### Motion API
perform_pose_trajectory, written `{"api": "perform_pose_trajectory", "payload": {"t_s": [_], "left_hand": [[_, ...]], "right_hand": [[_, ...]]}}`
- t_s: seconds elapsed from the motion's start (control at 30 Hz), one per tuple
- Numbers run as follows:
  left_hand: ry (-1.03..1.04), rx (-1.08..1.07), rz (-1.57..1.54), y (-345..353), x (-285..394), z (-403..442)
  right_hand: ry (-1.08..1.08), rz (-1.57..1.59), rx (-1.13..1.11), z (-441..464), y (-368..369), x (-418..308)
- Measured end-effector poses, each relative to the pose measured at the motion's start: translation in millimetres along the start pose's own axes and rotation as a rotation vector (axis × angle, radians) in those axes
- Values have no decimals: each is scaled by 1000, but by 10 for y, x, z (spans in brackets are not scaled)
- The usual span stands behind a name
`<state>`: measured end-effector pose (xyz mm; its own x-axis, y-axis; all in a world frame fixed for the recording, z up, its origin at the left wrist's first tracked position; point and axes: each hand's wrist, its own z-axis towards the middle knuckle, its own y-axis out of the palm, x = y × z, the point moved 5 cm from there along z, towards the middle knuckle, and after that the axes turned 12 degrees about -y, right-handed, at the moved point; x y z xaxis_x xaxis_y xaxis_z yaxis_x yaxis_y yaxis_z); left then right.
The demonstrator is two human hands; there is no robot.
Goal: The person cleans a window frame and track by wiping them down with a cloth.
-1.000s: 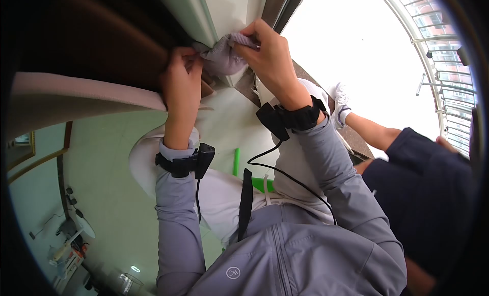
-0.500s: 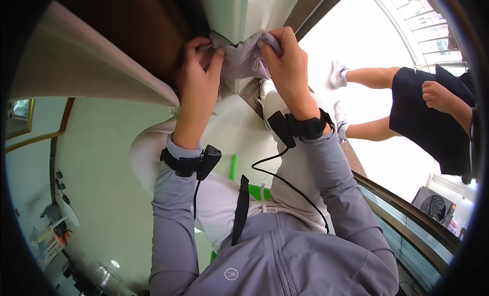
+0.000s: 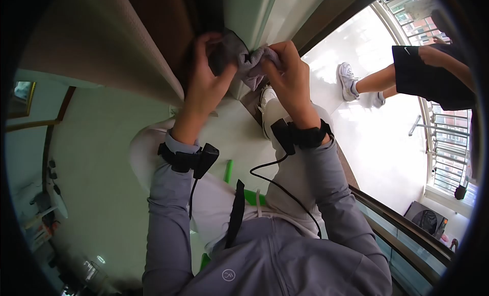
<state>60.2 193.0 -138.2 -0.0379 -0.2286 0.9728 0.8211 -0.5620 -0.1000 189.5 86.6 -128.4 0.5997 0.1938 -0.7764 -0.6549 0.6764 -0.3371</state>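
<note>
A crumpled grey cloth hangs between both hands, against a pale vertical wall edge. My left hand grips the cloth's left part, thumb and fingers bent around it, beside a dark brown surface. On the other side, my right hand pinches the bunched right end between thumb and fingers. Black straps with small boxes sit on both wrists.
Close on the left is a large pale padded panel. Another person in dark shorts stands at the right, near a barred window. A brown-framed glass railing runs at the lower right. Green plastic shows under my legs.
The cloth is more bunched at my right hand and spread darker at my left hand. The view has shifted, and the other person's legs and shorts appear higher at the right.
</note>
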Motion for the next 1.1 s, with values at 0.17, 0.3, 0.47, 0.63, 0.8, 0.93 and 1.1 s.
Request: {"api": "perform_pose_trajectory", "payload": {"t_s": [0.17, 0.3, 0.47, 0.63, 0.8, 0.93, 1.1], "left_hand": [[-207, -34, -28, -50, -316, 149], [-293, -72, -23, -45, -330, 149], [-37, -82, -274, -41, 243, 58], [-146, -129, -88, -20, -5, 101], [-194, -147, 25, -11, -171, 98], [-89, -123, -53, 5, -56, -18], [157, -36, 160, 57, 29, -92]], "right_hand": [[17, 64, -17, -21, 34, 41], [-45, -29, -18, -41, 35, -31], [-112, -36, 163, -20, -18, -137], [-15, -32, 52, -25, 44, -48], [26, -35, -67, -68, 89, 67], [-49, -88, 15, -52, 45, -76], [-26, -24, 87, -5, 11, -79]]}}
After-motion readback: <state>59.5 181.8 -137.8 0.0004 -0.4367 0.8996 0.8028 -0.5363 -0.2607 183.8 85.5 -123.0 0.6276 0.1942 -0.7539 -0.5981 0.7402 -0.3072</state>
